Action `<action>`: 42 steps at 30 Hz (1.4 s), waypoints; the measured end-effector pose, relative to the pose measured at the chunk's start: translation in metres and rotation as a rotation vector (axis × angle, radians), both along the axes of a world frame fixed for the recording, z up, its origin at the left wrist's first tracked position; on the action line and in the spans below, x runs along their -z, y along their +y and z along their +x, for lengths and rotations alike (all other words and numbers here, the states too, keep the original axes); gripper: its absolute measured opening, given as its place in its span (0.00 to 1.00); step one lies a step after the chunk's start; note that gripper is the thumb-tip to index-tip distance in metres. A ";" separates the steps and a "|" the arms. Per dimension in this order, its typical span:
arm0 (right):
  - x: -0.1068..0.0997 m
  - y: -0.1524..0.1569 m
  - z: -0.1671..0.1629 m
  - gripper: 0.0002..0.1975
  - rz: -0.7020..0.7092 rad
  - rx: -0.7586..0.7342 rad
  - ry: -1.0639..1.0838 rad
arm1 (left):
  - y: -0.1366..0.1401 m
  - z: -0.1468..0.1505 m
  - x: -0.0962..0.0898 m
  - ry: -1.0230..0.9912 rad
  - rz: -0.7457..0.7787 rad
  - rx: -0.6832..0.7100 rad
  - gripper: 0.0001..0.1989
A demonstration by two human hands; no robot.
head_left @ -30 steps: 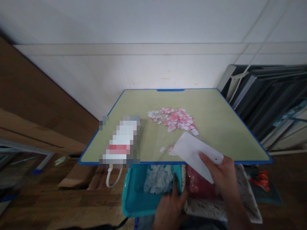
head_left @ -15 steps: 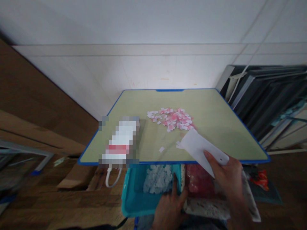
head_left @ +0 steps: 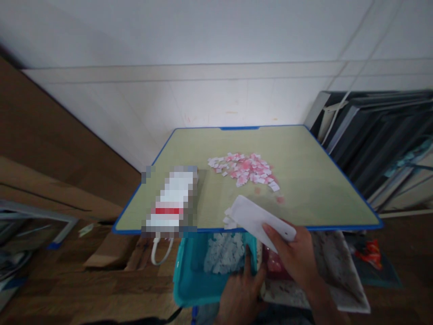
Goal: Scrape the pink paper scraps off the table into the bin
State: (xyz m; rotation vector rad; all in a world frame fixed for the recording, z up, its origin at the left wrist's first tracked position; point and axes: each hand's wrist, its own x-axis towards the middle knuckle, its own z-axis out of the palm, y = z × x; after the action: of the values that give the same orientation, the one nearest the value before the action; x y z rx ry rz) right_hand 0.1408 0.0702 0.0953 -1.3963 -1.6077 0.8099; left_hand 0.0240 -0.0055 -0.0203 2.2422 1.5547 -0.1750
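My right hand (head_left: pixel 297 255) is closed round a flat white plastic scraper (head_left: pixel 259 216) with a small hole near its end. The scraper's edge is low over the front of the pale green table (head_left: pixel 304 180), beside a few small white paper squares (head_left: pixel 230 220). Farther back lies a loose pile of white and pink-stained squares (head_left: pixel 248 169). Below the front edge, my left hand (head_left: pixel 241 289) grips the right rim of a teal plastic basin (head_left: pixel 192 286), its index finger along the inside. Many white squares (head_left: pixel 223 253) lie in the basin.
A pixelated upright object (head_left: pixel 174 198) stands at the table's left, a white loop (head_left: pixel 160 253) hanging below. A stained white tray (head_left: pixel 333 266) with a red bag (head_left: pixel 275 264) sits right of the basin. Dark panels (head_left: pixel 379 126) lean at right; cardboard (head_left: pixel 111 248) lies at floor left.
My right hand has brought the scraper left and toward the front edge, with a few squares ahead of it. My left hand has stayed at the basin's rim.
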 end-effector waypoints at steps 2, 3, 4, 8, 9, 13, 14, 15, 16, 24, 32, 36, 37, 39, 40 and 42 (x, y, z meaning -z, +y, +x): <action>0.002 0.006 -0.002 0.12 -0.024 0.004 0.037 | -0.001 0.000 0.001 -0.002 0.013 -0.011 0.49; 0.004 0.009 -0.002 0.13 -0.028 -0.003 0.040 | -0.001 0.000 0.002 -0.006 0.020 -0.015 0.49; 0.004 0.012 -0.003 0.13 -0.027 -0.015 0.035 | -0.002 0.000 0.002 -0.008 0.027 -0.019 0.49; 0.005 0.019 -0.007 0.13 -0.001 -0.053 0.005 | -0.002 0.000 0.005 -0.013 0.014 -0.018 0.49; 0.005 0.019 -0.007 0.13 0.002 -0.061 0.004 | -0.002 0.000 0.005 -0.010 0.012 -0.021 0.49; 0.002 0.016 -0.008 0.13 -0.019 -0.119 0.004 | -0.002 0.000 0.004 0.006 0.014 -0.014 0.48; 0.001 0.014 -0.008 0.13 -0.025 -0.128 0.001 | -0.002 0.001 0.004 0.009 0.017 -0.015 0.48; 0.001 0.013 -0.008 0.13 -0.031 -0.136 -0.004 | -0.002 0.001 0.004 0.009 0.022 -0.017 0.48; 0.000 0.012 -0.008 0.13 -0.034 -0.142 -0.012 | -0.002 0.001 0.004 0.005 0.027 -0.017 0.48; -0.004 0.003 -0.010 0.12 -0.053 -0.195 -0.024 | -0.004 -0.001 0.009 -0.023 0.056 -0.010 0.45; -0.003 -0.004 -0.007 0.10 -0.019 -0.212 -0.034 | -0.003 0.000 0.008 -0.011 0.056 -0.001 0.47; -0.005 0.003 -0.003 0.11 -0.013 -0.151 0.019 | -0.004 0.000 0.006 -0.007 0.080 0.006 0.51; -0.005 0.006 -0.003 0.11 -0.006 -0.146 0.015 | -0.003 0.000 0.006 -0.008 0.081 0.006 0.52; -0.005 0.009 -0.003 0.11 0.004 -0.175 -0.005 | -0.003 0.000 0.006 -0.012 0.072 -0.001 0.52; -0.004 0.010 -0.004 0.11 0.004 -0.197 -0.013 | -0.003 0.001 0.006 -0.014 0.066 -0.004 0.52; -0.004 0.010 -0.004 0.11 -0.001 -0.240 -0.017 | -0.003 0.001 0.006 -0.019 0.057 -0.011 0.50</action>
State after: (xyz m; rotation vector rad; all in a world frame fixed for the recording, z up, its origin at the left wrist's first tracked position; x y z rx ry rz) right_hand 0.1364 0.0805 0.0991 -1.2282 -1.8108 0.9395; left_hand 0.0245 -0.0083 -0.0262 2.2718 1.5802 -0.1074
